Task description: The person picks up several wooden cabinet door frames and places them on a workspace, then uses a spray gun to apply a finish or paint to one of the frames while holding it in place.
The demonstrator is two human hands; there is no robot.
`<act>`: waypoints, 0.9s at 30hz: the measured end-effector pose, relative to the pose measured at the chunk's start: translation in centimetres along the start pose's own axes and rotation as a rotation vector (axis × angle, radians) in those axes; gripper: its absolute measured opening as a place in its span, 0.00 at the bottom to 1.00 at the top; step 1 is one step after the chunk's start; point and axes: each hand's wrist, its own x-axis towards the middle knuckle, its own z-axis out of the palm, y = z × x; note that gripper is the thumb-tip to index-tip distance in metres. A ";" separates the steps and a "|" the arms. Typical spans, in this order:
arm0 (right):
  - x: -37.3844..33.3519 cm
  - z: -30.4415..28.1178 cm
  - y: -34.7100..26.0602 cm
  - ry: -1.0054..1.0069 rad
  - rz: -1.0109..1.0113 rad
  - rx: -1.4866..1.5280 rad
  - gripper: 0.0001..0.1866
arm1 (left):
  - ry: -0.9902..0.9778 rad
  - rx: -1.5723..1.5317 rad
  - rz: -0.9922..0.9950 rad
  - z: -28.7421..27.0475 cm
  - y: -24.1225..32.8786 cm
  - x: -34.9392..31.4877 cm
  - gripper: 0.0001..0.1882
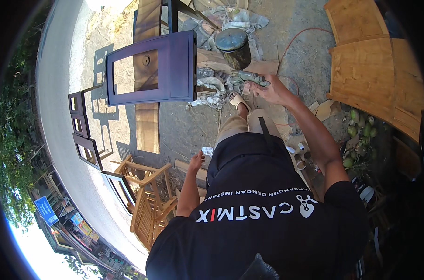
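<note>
My right hand (267, 89) is closed around the handle of a grey metal spray gun (250, 76), its front pointing left. Close above the gun stands a dark round can with a stained lid (232, 39). A dark purple-brown wooden panel (177, 65) with a rectangular opening is raised over the ground ahead, left of the gun and apart from it. Low on the left, my left hand (197, 161) hangs by my thigh with curled fingers. A small whitish thing shows at its fingertips, too small to name. White crumpled material (207, 150) appears beside that hand.
A thin red hose (296, 35) runs across the ground on the right. Stained cloths (212, 91) lie near my foot. Dark frames (86, 151) and a wooden chair (139, 214) stand left, beside a road (58, 60). Brown wooden panels (361, 65) and green coconuts (354, 130) are right.
</note>
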 end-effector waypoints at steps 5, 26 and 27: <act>4.9 -3.1 -2.5 0.145 -0.017 0.109 0.18 | -0.011 -0.001 0.031 -1.5 2.4 1.7 0.39; 30.4 -20.0 -9.6 -0.513 -0.246 -0.169 0.13 | 0.150 -0.383 -0.082 17.4 23.3 2.8 0.38; 32.3 -20.4 -9.2 -0.591 -0.273 -0.125 0.13 | 0.164 -0.427 -0.093 18.9 25.9 2.6 0.38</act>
